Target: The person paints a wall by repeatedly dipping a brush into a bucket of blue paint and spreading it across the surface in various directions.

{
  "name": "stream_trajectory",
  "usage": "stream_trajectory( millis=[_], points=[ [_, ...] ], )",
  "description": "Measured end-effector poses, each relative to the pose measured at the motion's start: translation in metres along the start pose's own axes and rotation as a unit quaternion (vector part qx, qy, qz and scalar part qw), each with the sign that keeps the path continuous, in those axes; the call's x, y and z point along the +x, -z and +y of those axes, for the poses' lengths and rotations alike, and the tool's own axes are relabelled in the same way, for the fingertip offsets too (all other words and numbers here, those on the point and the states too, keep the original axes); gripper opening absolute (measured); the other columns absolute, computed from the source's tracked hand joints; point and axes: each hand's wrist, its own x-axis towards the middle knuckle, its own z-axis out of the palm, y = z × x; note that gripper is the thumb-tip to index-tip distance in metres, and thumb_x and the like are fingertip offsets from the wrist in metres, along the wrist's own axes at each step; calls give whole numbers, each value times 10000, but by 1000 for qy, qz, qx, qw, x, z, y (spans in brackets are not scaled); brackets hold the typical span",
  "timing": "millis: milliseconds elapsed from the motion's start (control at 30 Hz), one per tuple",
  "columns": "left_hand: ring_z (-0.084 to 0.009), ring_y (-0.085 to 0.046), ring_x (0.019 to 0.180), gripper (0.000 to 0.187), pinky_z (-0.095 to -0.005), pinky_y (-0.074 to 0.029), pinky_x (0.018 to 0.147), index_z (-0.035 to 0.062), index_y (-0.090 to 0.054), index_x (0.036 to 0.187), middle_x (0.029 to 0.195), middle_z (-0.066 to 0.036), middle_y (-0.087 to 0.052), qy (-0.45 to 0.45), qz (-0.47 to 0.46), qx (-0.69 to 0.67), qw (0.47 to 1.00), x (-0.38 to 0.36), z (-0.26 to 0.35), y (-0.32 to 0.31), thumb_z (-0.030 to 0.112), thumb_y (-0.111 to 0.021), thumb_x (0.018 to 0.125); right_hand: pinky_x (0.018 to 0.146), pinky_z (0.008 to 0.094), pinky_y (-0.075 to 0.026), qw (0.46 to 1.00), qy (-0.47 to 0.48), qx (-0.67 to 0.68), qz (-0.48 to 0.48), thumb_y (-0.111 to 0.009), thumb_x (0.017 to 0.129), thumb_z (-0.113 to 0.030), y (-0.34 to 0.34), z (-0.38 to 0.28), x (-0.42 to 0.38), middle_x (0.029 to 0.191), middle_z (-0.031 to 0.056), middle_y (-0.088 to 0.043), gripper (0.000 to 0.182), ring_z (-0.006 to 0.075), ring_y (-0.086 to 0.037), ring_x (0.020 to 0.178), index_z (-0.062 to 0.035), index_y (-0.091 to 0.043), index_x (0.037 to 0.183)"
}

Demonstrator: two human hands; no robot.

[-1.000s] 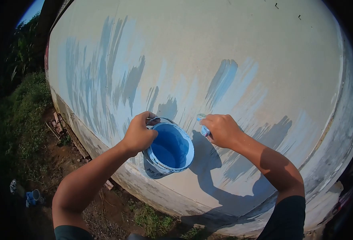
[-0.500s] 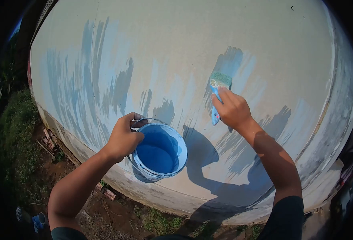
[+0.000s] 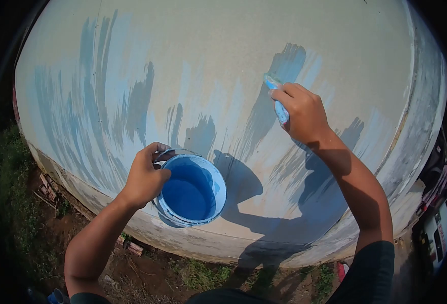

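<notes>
My left hand (image 3: pixel 146 175) grips the rim and wire handle of a bucket (image 3: pixel 221 190) at its upper left side. Blue paint (image 3: pixel 187 197) lies inside the bucket. Closed round a paintbrush (image 3: pixel 280 107), my right hand (image 3: pixel 304 112) is up against the wall (image 3: pixel 223 43). The brush handle is smeared with blue, and its bristles are mostly hidden behind the ferrule and fingers. Just above the brush is a dark, wet-looking streak of blue (image 3: pixel 287 60). More uneven blue strokes spread over the wall to the left and right.
Along the wall's foot runs a stained ledge (image 3: pixel 193 240). Below are bare soil, grass (image 3: pixel 208 276) and broken brick-like pieces (image 3: pixel 129 247). A second blue container (image 3: pixel 57 296) shows at the lower left edge. A white object with lettering (image 3: pixel 438 235) stands at the right.
The brush has tilted, its bristles now turned away from view, and a longer wet streak shows below it. My view has shifted slightly to the right. The bucket stays in my left hand.
</notes>
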Motion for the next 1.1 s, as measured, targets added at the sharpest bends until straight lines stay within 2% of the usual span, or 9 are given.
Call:
stream_trajectory(
  millis=[133, 300, 333, 400, 533, 667, 833, 933, 1100],
  points=[
    [-218, -694, 968, 467, -310, -580, 821, -59, -594, 1186, 1217, -203, -696, 9, 3, -16, 1000, -2, -11, 0, -125, -545, 726, 703, 350, -621, 997, -31, -20, 62, -862, 734, -2, 1, 22, 9, 1005, 154, -739, 365, 283, -741, 911, -31, -745, 1079],
    [-217, -714, 953, 436, -298, -574, 781, -85, -583, 1188, 1230, -218, -691, -9, 0, -42, 999, 1, -21, 7, -133, -556, 755, 673, 285, -616, 989, 144, -40, -1, -715, 873, -130, -66, -61, -66, 1055, 233, -725, 190, 263, -735, 954, -26, -731, 1030],
    [-216, -713, 965, 436, -295, -573, 786, -87, -579, 1188, 1224, -217, -691, -9, 2, -41, 999, 1, -23, 8, -136, -554, 755, 653, 299, -612, 990, 139, 20, -3, -714, 847, -124, -74, -87, -80, 986, 188, -716, 167, 261, -729, 934, -29, -721, 984],
    [-214, -705, 974, 448, -289, -572, 788, -75, -580, 1183, 1228, -211, -691, -1, 3, -37, 999, 1, -22, 9, -135, -544, 741, 656, 339, -606, 963, 88, 177, -185, -716, 831, -80, -80, -133, -108, 979, 138, -699, 146, 255, -733, 950, -60, -717, 976],
    [-205, -698, 982, 455, -271, -565, 759, -66, -577, 1174, 1238, -207, -688, -7, 1, -22, 1000, -4, -25, 12, -141, -523, 729, 644, 376, -606, 947, 99, 191, -237, -760, 805, -107, -76, -131, -123, 914, 108, -683, 199, 255, -717, 894, -56, -711, 991],
    [-200, -705, 1028, 458, -292, -577, 822, -84, -580, 1188, 1215, -209, -688, -12, -13, -27, 999, -11, -35, 15, -150, -519, 739, 714, 371, -617, 974, -42, 146, -168, -872, 704, -75, -28, -61, -76, 998, 115, -725, 344, 278, -723, 926, -41, -746, 1022],
    [-192, -707, 1019, 465, -287, -573, 817, -87, -581, 1195, 1217, -205, -690, 44, -6, -33, 999, -22, -45, 14, -152, -507, 741, 680, 363, -614, 995, -94, -1, 31, -801, 764, 15, -28, -44, -81, 1076, 185, -738, 306, 332, -720, 894, -7, -753, 1066],
    [-188, -706, 997, 466, -286, -570, 810, -88, -578, 1201, 1220, -203, -687, 49, -11, -25, 998, -28, -59, 12, -151, -509, 744, 682, 347, -626, 999, 7, -41, 35, -754, 830, -78, -77, -99, -129, 1118, 217, -723, 237, 303, -731, 959, -43, -754, 1064],
    [-192, -703, 1002, 453, -292, -572, 813, -86, -571, 1193, 1227, -202, -685, 49, -6, -2, 999, -36, -68, 5, -149, -516, 748, 632, 344, -612, 979, 67, 151, -118, -693, 876, -108, -109, -191, -208, 987, 181, -698, 156, 279, -713, 944, -36, -728, 1010]
  ],
)
